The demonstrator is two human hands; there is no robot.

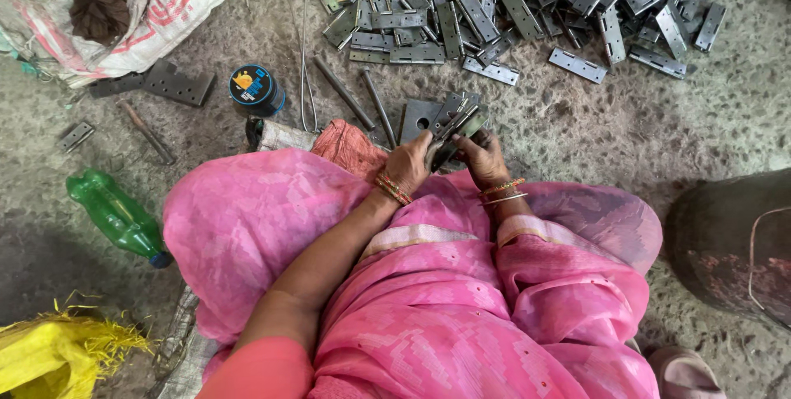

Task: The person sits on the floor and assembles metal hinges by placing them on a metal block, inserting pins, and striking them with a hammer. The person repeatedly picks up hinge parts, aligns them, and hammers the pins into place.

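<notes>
Steel hinge [451, 129] sits clamped between your left hand [409, 164] and right hand [482, 160], both closed on it. Its leaves could pinch your fingers if your grip shifts, I judge.

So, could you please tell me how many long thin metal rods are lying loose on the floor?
3: two grey metal rods side by side left of the hands, and one rusty rod beside the white woven sack. Others may be hidden under the hinge pile.
</notes>
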